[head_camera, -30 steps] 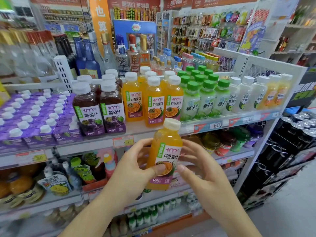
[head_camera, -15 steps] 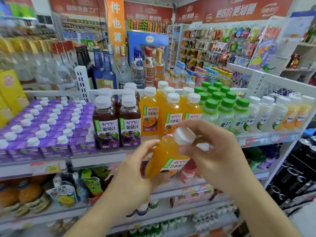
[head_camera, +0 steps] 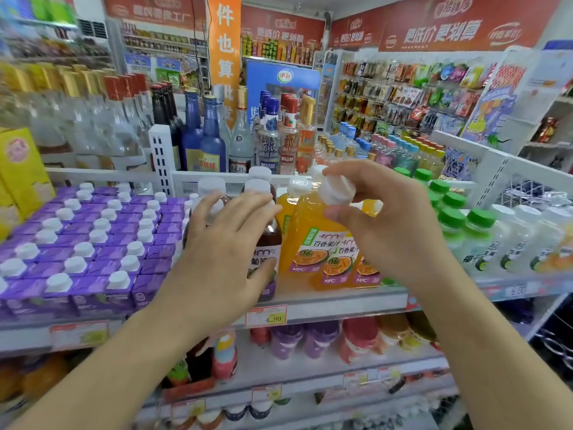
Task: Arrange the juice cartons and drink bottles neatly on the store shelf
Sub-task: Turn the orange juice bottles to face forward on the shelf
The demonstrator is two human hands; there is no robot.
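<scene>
My right hand [head_camera: 390, 225] pinches the white cap of an orange passion-fruit juice bottle [head_camera: 313, 240], which stands tilted at the front of the orange row on the white shelf [head_camera: 335, 301]. My left hand [head_camera: 223, 252] is spread, its fingers resting against the dark grape juice bottles [head_camera: 268, 243] just left of it. Purple juice cartons [head_camera: 93, 249] with white caps fill the shelf's left side. Green-capped coconut drink bottles [head_camera: 459, 225] stand to the right, partly hidden by my right hand.
Pale white-capped bottles [head_camera: 521, 240] line the shelf's right end. Tall liquor bottles [head_camera: 214, 141] stand behind the white back rail. Yellow boxes [head_camera: 21, 169] sit at far left. Lower shelves hold more drinks [head_camera: 356, 339]; a price tag [head_camera: 266, 316] hangs on the shelf edge.
The orange bottle went from in front of the lower shelf up to the orange row. My right hand shifted to its cap, and my left hand let go and moved onto the grape juice bottles.
</scene>
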